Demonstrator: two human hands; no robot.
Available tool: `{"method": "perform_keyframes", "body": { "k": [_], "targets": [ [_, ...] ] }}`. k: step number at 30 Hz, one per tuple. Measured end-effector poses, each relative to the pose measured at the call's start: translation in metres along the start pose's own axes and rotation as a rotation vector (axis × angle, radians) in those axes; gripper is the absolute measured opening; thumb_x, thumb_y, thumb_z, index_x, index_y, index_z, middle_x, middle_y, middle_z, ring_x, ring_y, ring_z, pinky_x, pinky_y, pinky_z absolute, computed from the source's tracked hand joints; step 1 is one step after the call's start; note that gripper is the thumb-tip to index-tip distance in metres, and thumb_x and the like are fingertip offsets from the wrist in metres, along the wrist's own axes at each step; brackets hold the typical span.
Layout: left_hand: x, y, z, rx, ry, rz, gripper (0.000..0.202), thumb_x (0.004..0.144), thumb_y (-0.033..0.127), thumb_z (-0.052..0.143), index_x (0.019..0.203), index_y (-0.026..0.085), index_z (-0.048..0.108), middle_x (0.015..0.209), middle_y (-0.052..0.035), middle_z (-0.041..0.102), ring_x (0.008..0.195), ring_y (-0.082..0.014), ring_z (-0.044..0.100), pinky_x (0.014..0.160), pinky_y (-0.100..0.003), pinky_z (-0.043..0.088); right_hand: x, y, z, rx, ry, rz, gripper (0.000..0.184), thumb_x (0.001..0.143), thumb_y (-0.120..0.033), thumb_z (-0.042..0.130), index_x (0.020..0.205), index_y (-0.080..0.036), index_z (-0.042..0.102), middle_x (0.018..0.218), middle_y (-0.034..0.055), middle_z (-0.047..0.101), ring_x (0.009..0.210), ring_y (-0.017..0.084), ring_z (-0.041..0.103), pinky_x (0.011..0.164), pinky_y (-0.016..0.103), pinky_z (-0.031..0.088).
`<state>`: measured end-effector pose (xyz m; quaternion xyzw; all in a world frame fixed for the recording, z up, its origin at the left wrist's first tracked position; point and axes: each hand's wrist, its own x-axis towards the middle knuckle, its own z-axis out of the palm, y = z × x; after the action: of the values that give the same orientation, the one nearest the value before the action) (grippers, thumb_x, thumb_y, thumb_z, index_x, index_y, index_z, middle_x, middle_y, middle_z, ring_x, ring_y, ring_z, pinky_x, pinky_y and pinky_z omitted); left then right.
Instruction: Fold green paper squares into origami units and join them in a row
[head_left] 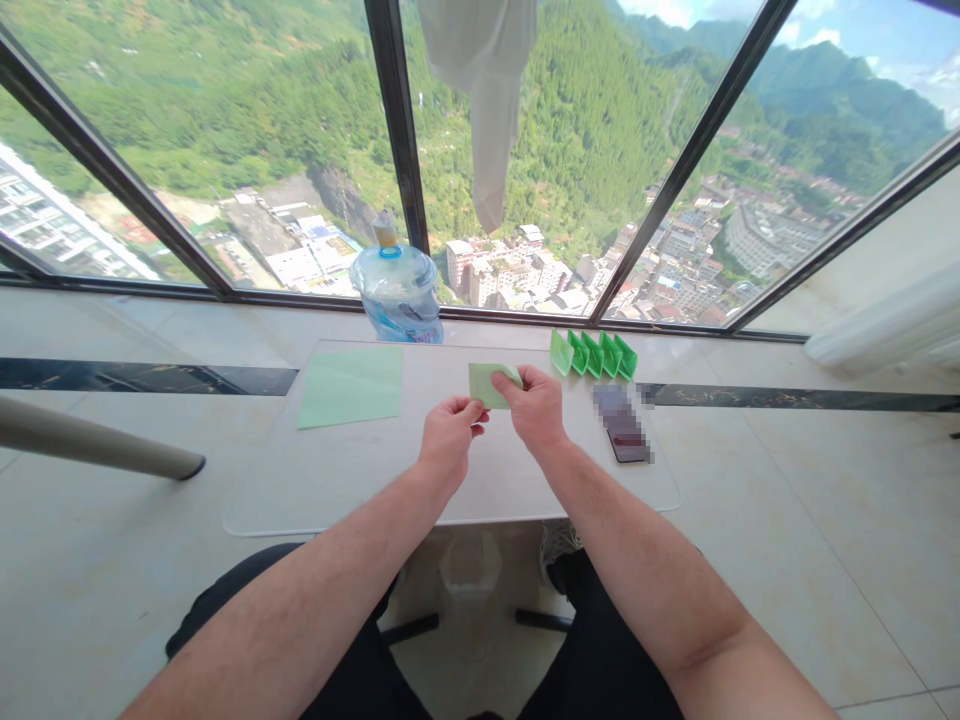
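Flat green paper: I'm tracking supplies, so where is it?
In the head view, the flat green paper lies on the table, at its far left corner, near the water bottle.

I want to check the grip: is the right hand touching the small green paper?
Touching. In the head view, the right hand has its thumb lying over the right end of the small green paper.

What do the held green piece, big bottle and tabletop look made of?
Held green piece: likely matte paper; thin, with a curled corner.
Big bottle: probably clear, glossy plastic; see-through, bluish tint.
Tabletop: pale and smooth, perhaps laminate; the surface looks even, but the core can't be seen.
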<state>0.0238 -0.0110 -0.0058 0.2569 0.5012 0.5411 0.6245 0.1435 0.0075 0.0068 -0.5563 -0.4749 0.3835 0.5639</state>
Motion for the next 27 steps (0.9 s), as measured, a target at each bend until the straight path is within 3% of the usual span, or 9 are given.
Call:
{"method": "perform_keyframes", "body": {
  "k": [9,16,23,27],
  "targets": [
    [0.0016,-0.0016,-0.0010,0.029,-0.002,-0.015,0.023,0.058,0.028,0.079,0.068,0.015,0.062,0.068,-0.0033,0.065,0.063,-0.0119,0.056,0.059,-0.026,0.039,-0.0015,-0.0006,0.0009,-0.008,0.004,-0.017,0.033,0.074,-0.045,0.073,0.060,-0.018,0.059,0.054,-0.0059,0.045,0.055,0.009,0.038,0.049,0.023,0.031],
    [-0.0024,-0.0045,0.0024,0.018,0.002,-0.062,0.022,0.058,0.027,0.077,0.067,0.015,0.061,0.068,-0.0033,0.065,0.063,-0.0120,0.056,0.060,-0.027,0.039,-0.0016,0.0011,0.0043,0.043,0.062,-0.003,0.028,0.073,-0.045,0.074,0.079,-0.018,0.069,0.067,-0.0019,0.064,0.062,0.013,0.055,0.058,0.025,0.045],
    [0.0000,-0.0041,0.0016,-0.016,0.037,-0.053,0.021,0.060,0.025,0.076,0.070,0.015,0.061,0.068,-0.0027,0.064,0.064,-0.0117,0.056,0.060,-0.027,0.039,-0.0017,0.0038,0.0050,0.078,0.115,-0.072,0.036,0.070,-0.040,0.078,0.096,-0.021,0.061,0.079,-0.0004,0.070,0.067,0.015,0.063,0.064,0.028,0.051],
    [0.0034,-0.0063,0.0011,-0.005,0.083,-0.015,0.022,0.061,0.026,0.077,0.072,0.015,0.062,0.068,-0.0020,0.063,0.065,-0.0120,0.056,0.060,-0.027,0.038,-0.0031,0.0050,0.0054,0.008,0.166,-0.142,0.024,0.074,-0.037,0.076,0.086,-0.022,0.061,0.074,-0.0024,0.066,0.063,0.013,0.061,0.063,0.028,0.050]
  ]
}}
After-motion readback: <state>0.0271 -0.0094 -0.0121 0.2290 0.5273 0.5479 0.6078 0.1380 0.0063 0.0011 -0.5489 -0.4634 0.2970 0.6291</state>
